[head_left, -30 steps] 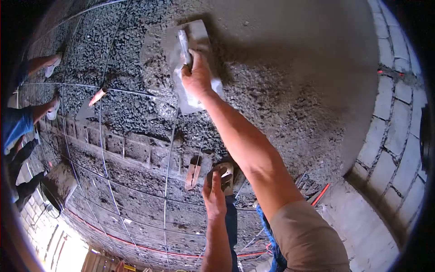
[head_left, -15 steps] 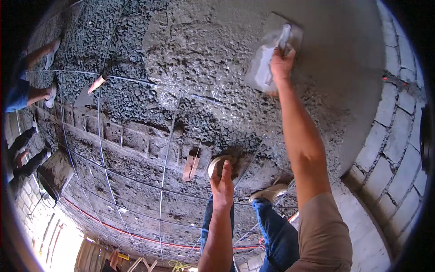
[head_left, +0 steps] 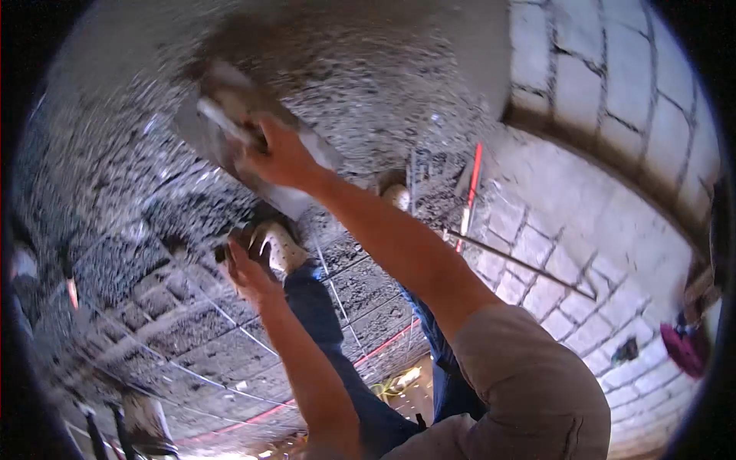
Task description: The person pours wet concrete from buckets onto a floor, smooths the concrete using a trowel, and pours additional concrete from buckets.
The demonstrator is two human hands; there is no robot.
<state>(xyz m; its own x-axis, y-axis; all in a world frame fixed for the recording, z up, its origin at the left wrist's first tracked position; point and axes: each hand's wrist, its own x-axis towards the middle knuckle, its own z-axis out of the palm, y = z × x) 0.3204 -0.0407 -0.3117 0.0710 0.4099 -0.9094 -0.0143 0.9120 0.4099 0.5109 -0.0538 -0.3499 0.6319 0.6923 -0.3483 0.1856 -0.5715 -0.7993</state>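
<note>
My right hand is closed round the handle of a wide flat metal trowel, whose blade lies on wet, pebbly concrete. Below and to the left of it is my left hand, held low over the mesh beside my shoe. Its fingers are apart, with nothing clearly held in them. Motion blurs the blade and the gravel around it.
Pale block walls curve along the right. A red bar and a thin rod lie right of my legs. Steel mesh crosses the lower left, near a bucket. A small pointed tool is at the far left.
The view has swung, bringing more of the right-hand floor into sight. My right hand has swept the trowel right, then back left and nearer my feet. My left hand stays low near my shoe.
</note>
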